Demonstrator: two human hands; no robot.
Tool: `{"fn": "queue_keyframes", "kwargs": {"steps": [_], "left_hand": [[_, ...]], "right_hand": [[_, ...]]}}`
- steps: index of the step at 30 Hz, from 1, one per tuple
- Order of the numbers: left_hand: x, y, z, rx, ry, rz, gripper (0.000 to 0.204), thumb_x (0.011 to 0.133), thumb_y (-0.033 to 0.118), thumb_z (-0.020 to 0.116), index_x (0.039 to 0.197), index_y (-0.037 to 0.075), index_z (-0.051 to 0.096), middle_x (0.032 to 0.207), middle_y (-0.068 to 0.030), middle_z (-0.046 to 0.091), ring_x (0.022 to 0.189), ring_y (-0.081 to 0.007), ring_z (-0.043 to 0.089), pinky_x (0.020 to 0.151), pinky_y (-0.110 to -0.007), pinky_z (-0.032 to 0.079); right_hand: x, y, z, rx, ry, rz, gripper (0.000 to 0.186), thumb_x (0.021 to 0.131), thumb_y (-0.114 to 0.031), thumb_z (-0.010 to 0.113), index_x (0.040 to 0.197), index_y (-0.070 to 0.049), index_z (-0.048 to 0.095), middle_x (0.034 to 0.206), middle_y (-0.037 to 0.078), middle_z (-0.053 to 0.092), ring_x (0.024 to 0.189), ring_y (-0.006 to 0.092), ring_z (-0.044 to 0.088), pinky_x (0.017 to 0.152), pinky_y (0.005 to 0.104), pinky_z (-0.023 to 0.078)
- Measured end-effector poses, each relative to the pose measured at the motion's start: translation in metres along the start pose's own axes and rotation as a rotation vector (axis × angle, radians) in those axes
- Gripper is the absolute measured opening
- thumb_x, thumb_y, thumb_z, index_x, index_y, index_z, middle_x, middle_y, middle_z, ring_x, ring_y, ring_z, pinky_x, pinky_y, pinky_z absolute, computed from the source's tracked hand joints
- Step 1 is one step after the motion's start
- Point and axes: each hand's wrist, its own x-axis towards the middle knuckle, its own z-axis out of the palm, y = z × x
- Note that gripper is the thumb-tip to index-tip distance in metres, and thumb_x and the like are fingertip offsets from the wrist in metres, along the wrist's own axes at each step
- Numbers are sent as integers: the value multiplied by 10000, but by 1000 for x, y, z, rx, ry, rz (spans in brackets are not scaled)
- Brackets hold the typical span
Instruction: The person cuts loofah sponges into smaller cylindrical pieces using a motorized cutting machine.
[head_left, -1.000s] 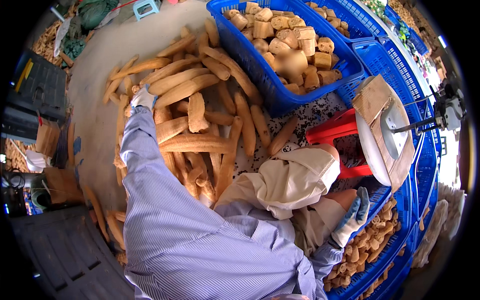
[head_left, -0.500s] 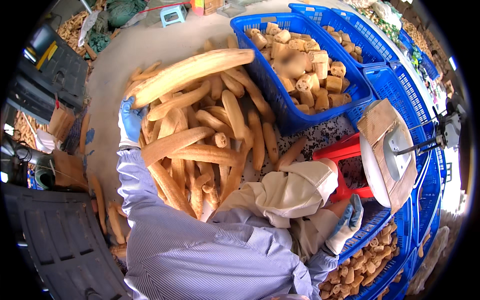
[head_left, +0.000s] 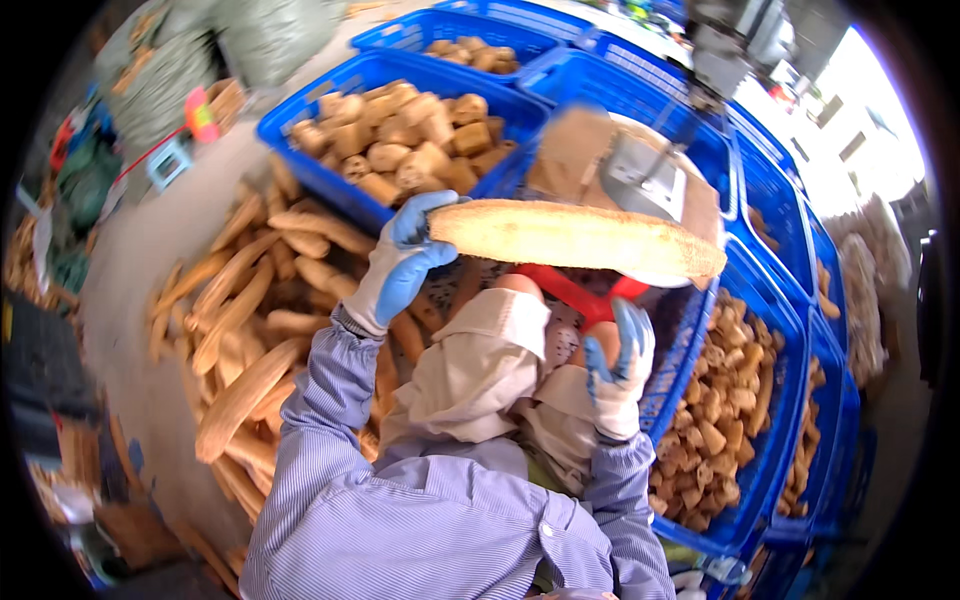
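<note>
Above my lap, I'm lifting one long tan root [head_left: 575,238].
Left hand [head_left: 405,262] is gripping its end; right hand [head_left: 618,365] is hanging loose, holding nothing (cut chunks [head_left: 715,420] are filling crates [head_left: 790,440], uncut pile [head_left: 255,320] waiting).

Left hand [head_left: 405,262] gripping long tan root [head_left: 575,238], blue crates [head_left: 310,165] around

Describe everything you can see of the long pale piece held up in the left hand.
The long pale piece is a tapered, tan, rough-skinned stick, fibrous like a dried root or gourd. It lies nearly level, up in the air, across the middle of the view. The gloved left hand has its grip on the left end; the right end juts free above a blue crate. The gloved right hand sits lower, apart from it. Nothing else touches it.
</note>
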Motion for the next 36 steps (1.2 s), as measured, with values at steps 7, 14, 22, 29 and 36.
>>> {"fn": "queue_keyframes", "kwargs": {"steps": [7, 14, 22, 29, 36], "left_hand": [[89, -79, 97, -187, -167, -133, 508, 884, -73, 588, 1371, 52, 524, 1263, -62, 621, 1145, -149, 603, 998, -292, 492], [136, -122, 143, -10, -384, -229, 530, 914, -24, 627, 1422, 45, 492, 1314, -61, 598, 1160, -136, 578, 991, -279, 490], [198, -166, 158, 239, -345, -96, 586, 919, -15, 654, 1464, 97, 468, 1379, -81, 566, 1187, -158, 551, 1026, -283, 451], [236, -179, 174, 293, -301, -102, 448, 874, -36, 696, 1308, 35, 615, 1240, -76, 666, 1092, -139, 594, 965, -249, 463], [251, -201, 175, 341, -251, 25, 388, 872, -16, 708, 1252, 30, 642, 1145, -72, 689, 1003, -140, 614, 897, -258, 491]], "right_hand": [[84, 29, -29, -700, -55, 91, 1043, 632, -496, 871, 1521, -262, 379, 1525, 189, 348, 1436, 440, 264, 1121, 696, 179], [130, 86, -29, -934, -470, 179, 984, 732, -630, 758, 1551, -326, 307, 1477, 71, 470, 1446, 302, 341, 1174, 681, 65], [171, 165, -7, -884, -703, 265, 846, 734, -615, 774, 1452, -280, 477, 1294, 66, 605, 1256, 267, 552, 1145, 518, 287], [179, 199, 9, -780, -675, 352, 849, 727, -594, 795, 1439, -251, 488, 1259, 85, 605, 1202, 277, 581, 983, 412, 470], [191, 211, 12, -789, -664, 337, 801, 734, -541, 813, 1407, -217, 525, 1264, 98, 595, 1197, 295, 577, 983, 419, 470]]}}
